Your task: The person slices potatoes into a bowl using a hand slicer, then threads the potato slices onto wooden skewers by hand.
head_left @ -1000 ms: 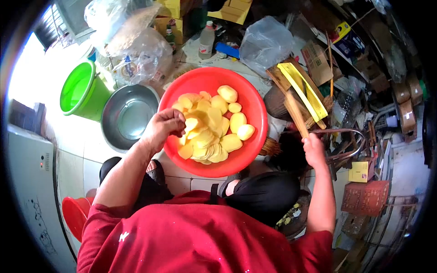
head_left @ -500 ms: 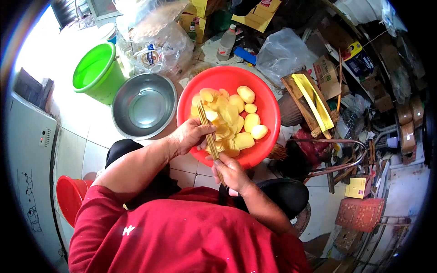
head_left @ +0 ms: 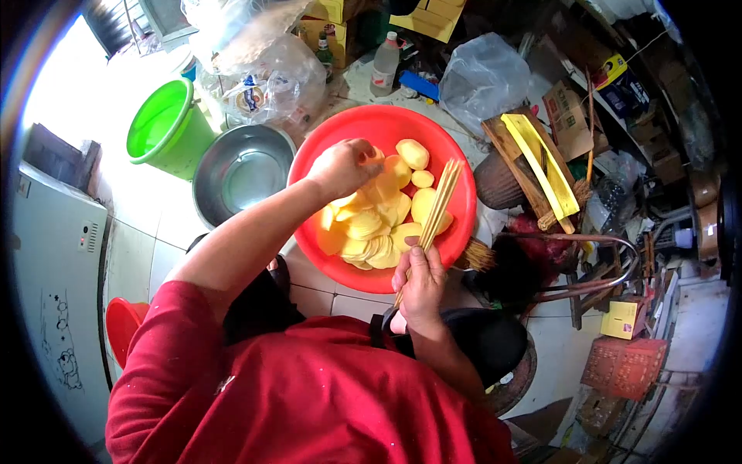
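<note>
A red basin [head_left: 313,251] holds a heap of thin yellow potato slices [head_left: 363,226], with several whole peeled potatoes [head_left: 413,154] along its right side. My right hand [head_left: 421,282] is closed around a bundle of thin wooden sticks [head_left: 440,205], which slants up over the basin's right part. Over the upper left of the heap is my left hand [head_left: 345,168], palm down with its fingers curled at the slices. Whatever its fingertips hold, if anything, is hidden.
Left of the basin stand a metal bowl [head_left: 243,174] and a green bucket [head_left: 166,127]. Plastic bags [head_left: 282,85] and a bottle [head_left: 384,66] lie beyond. On the right are a wooden board with a yellow tray [head_left: 541,166] and a metal-framed stool [head_left: 595,236].
Half a second ago both hands were on the sticks. My left hand has let go and moved up over the slices; my right hand has carried the sticks to the right.
</note>
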The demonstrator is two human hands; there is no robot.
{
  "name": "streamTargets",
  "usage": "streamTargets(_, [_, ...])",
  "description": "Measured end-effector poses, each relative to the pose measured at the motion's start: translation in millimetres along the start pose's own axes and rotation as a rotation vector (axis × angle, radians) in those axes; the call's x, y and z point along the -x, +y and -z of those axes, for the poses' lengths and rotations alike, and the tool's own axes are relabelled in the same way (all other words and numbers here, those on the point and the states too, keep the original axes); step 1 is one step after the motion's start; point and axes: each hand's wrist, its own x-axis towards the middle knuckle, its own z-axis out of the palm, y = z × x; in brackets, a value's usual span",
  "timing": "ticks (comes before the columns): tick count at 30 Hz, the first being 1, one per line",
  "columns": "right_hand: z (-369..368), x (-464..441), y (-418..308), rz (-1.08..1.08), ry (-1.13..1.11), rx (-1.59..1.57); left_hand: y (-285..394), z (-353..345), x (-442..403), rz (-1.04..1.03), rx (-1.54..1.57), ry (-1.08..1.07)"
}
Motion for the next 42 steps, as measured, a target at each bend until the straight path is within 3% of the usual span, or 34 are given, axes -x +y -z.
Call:
streamTargets(2, [0,1,-8,-0.010,0.051,-0.047,7,-16,-8,-0.178,-0.212,-0.043])
streamTargets(4, [2,2,-14,-0.010,0.060,-0.041,19,-34,-10,-0.267,-0.446,-0.221])
streamTargets(6, [6,4,-16,0.012,0.011,-0.006,34,-53,-12,-0.202,-0.724,-0.399])
streamTargets(9, [6,7,-26,-0.017,0.004,-0.041,34,-76,-17,-0.236,-0.910,-0.444])
streamTargets(16, [14,13,-35,-0.010,-0.025,-0.078,42,-78,-29,-0.243,-0.986,-0.631])
streamTargets(20, [14,17,-37,-0.003,-0.038,-0.119,17,-51,-33,-0.222,-0.788,-0.445])
streamTargets(22, [12,19,-38,-0.002,-0.057,-0.146,0,-31,-28,-0.190,-0.476,-0.201])
streamTargets(26, [10,22,-35,-0.037,-0.064,-0.176,4,28,17,-0.232,-0.391,-0.041])
streamTargets(28, [7,23,-32,-0.034,-0.073,-0.126,2,38,43,-0.041,-0.505,-0.099])
streamTargets(29, [6,23,-28,-0.026,-0.077,-0.117,-28,30,53,-0.202,-0.503,-0.057])
streamTargets(30, [5,22,-26,-0.027,-0.088,-0.112,-25,32,64,-0.086,-0.502,-0.233])
streamTargets(33, [1,21,-16,-0.030,-0.084,-0.024,-11,35,90,-0.073,-0.436,-0.373])
streamTargets(38, [-4,18,-7,0.004,-0.080,0.094,-16,38,84,-0.167,-0.284,-0.211])
streamTargets(40, [-5,16,-7,0.036,-0.097,0.125,-5,45,75,0.046,-0.196,-0.169])
streamTargets(42, [-7,14,-7,0.011,-0.081,0.165,-21,38,64,0.034,-0.182,-0.104])
